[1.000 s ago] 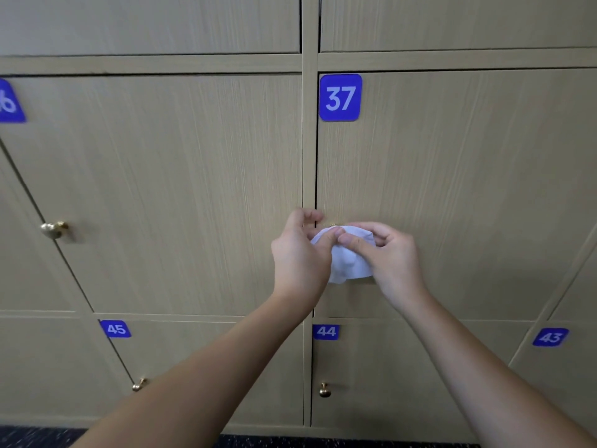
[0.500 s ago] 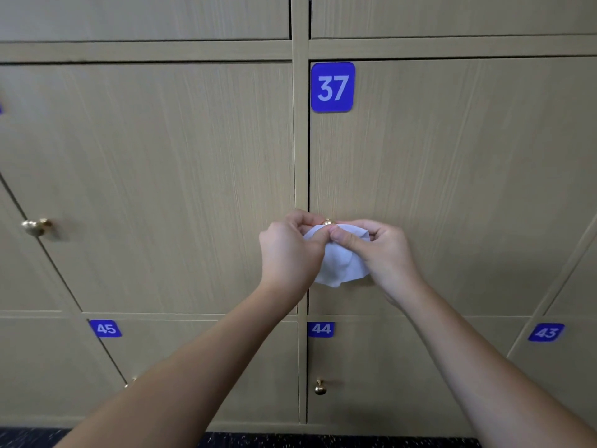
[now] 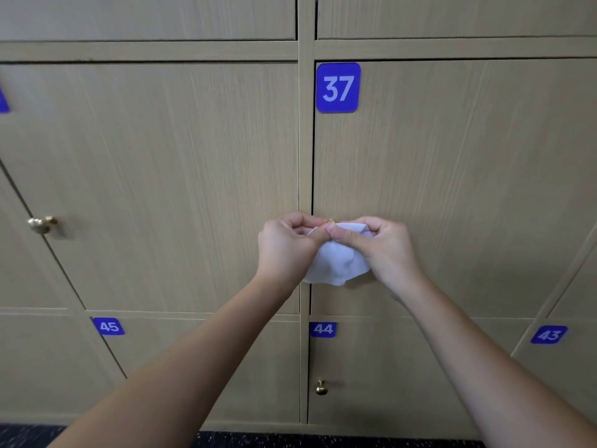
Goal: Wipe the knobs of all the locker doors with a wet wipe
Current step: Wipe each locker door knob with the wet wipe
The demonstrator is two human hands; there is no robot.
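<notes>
Two hands at the left edge of the locker door (image 3: 452, 189) numbered 37 (image 3: 338, 87): left hand (image 3: 284, 250) and right hand (image 3: 384, 250), thumbs touching, fingers curled, pinching a white wipe (image 3: 339, 263) around the knob (image 3: 330, 220). Only a gold sliver of that knob visible above the wipe. Further gold knob (image 3: 41, 224) far left, another (image 3: 321, 388) lower down under label 44 (image 3: 323, 329). Wipe's loose end hanging below the hands.

Both arms outstretched; left hand (image 3: 284, 250), right hand (image 3: 384, 247) curled, thumbs touching.
</notes>
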